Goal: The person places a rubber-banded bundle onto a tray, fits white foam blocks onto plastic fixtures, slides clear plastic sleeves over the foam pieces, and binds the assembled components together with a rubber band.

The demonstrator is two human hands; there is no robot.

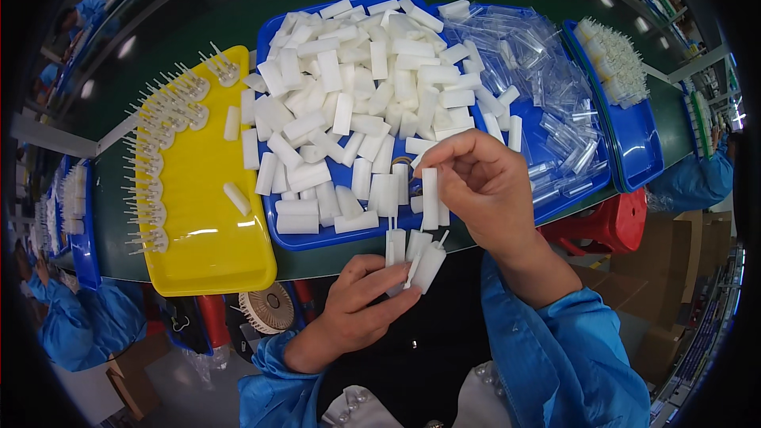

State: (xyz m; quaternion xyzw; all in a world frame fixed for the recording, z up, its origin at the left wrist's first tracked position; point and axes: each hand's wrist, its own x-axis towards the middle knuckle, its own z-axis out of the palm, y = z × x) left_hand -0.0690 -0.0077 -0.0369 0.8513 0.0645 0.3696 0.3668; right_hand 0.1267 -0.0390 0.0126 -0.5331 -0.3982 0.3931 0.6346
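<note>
Low in front of me, my left hand [366, 299] is closed round a cluster of white foam-like blocks [429, 267]. Thin white pins poke up from the cluster; what joins them underneath is hidden by my fingers. Just above and to the right, my right hand [485, 190] pinches one oblong white block [430, 200] upright between thumb and fingers. That block is above the cluster, and I cannot tell whether it touches a pin. Behind both hands, a blue tray [317, 239] is heaped with loose white blocks [341, 115].
On the left, a yellow tray [202, 222] carries several white pieces with upright pins [151, 190] and two blocks. To the right, another blue tray holds clear plastic sleeves [547, 71]. Beyond it, a blue tray [638, 139] bears small white pieces. A red stool [606, 222] stands below.
</note>
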